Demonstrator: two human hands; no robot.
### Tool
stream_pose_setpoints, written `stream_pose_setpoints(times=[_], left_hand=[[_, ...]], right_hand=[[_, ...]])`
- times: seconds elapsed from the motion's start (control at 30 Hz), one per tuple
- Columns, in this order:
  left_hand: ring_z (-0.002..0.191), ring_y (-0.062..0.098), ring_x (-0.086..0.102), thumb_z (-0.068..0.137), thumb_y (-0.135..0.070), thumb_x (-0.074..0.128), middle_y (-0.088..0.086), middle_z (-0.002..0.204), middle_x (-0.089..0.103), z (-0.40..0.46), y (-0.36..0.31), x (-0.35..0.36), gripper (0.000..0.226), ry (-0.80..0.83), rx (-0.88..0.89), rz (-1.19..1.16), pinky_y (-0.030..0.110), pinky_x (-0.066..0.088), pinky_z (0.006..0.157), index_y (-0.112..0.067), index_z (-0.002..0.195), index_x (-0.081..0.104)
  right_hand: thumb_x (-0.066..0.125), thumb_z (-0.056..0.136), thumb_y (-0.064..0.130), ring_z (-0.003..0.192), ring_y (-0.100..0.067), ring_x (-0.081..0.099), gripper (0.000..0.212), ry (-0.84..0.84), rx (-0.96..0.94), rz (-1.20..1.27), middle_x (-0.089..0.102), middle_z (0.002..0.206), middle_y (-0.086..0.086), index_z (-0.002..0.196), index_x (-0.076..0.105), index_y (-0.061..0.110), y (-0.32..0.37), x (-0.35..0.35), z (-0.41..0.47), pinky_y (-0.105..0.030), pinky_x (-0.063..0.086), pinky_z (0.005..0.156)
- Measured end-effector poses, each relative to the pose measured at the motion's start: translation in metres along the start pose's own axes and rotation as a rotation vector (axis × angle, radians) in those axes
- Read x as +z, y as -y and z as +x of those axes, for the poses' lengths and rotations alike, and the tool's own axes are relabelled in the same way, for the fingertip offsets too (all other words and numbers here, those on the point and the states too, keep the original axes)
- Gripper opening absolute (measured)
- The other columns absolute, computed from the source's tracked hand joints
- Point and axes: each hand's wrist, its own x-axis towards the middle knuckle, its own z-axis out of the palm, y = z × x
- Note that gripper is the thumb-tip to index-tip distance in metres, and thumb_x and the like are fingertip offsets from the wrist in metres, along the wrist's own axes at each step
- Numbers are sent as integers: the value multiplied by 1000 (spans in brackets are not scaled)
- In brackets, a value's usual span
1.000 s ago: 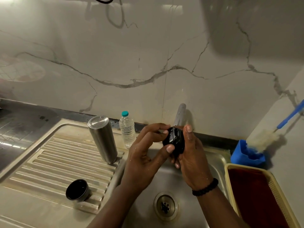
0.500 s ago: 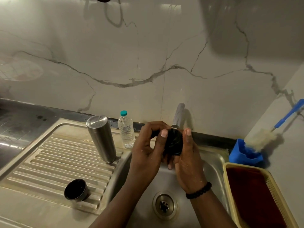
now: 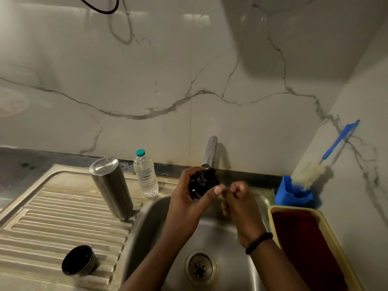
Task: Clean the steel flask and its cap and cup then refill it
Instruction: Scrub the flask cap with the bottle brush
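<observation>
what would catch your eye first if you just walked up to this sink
The two hands over the sink basin: the left hand grips the black flask cap just under the tap, the right hand curled beside it. On the draining board, the steel flask stands upside down, with the cup lying nearer the front.

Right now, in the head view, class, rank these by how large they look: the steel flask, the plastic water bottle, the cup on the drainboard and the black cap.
1. steel flask
2. plastic water bottle
3. cup and black cap, held by the left hand: alike in apparent size, and fingers hide part of the cap, so unranked.
</observation>
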Motion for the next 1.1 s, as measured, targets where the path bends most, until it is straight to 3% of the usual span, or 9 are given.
stream_pose_setpoints(times=[0.07,0.1,0.17,0.23,0.37,0.53,0.73,0.9,1.1], left_hand=[[107,14,65,85,-23,76,-9,114,65,-2,4,5,46,24,-19,26,27,56,84,-19,126,55],[107,12,65,84,-24,77,-11,114,65,-3,6,7,47,34,-29,38,26,56,83,-20,126,56],[107,9,65,84,-25,78,-15,114,65,-5,11,12,48,49,-50,55,24,55,83,-22,126,56],[108,6,66,83,-26,79,-17,115,66,-6,13,18,49,66,-67,64,22,55,84,-24,127,57],[106,4,66,80,-34,79,-19,114,66,-8,17,28,51,88,-108,68,18,54,83,-32,126,58],[105,4,65,81,-41,78,-20,113,66,-3,17,39,48,94,-131,76,22,55,83,-38,125,57],[102,2,66,82,-40,76,-21,110,68,6,14,46,44,75,-131,67,23,56,80,-36,122,59],[104,11,68,80,-36,79,-9,111,69,7,19,48,49,27,-154,-14,28,57,85,-30,123,57],[96,15,69,83,-34,80,-5,102,70,5,20,47,36,10,-148,-71,33,56,84,-30,113,60]], right_hand=[[65,90,18,75,-12,68,11,77,89,-89,67,93,-8,97,56,19,-13,-18,5,-27,56,67],[69,86,22,102,-13,67,33,244,96,-210,65,119,-9,115,56,25,-20,-28,6,-35,57,84],[71,81,43,150,-22,7,93,606,48,-676,4,163,-3,154,13,36,-30,-40,7,-52,22,118],[61,88,52,147,-24,-23,94,599,-82,-1079,-17,161,4,154,-5,36,-29,-50,12,-53,-4,118],[54,96,44,150,-24,10,53,238,-175,-1090,35,154,5,145,38,32,1,-86,53,-48,3,118],[46,97,18,150,-34,6,49,69,-238,-1736,29,157,-5,145,37,27,13,-151,123,-50,3,119],[36,101,27,142,-35,26,40,166,-113,-2277,40,148,-8,140,42,26,10,-193,154,-55,11,118],[40,100,32,125,-24,47,35,264,-144,-2324,53,135,0,133,51,33,9,-184,159,-43,31,107],[43,99,24,117,-21,52,27,193,-249,-2397,61,123,4,120,60,28,35,-182,155,-37,33,101]])
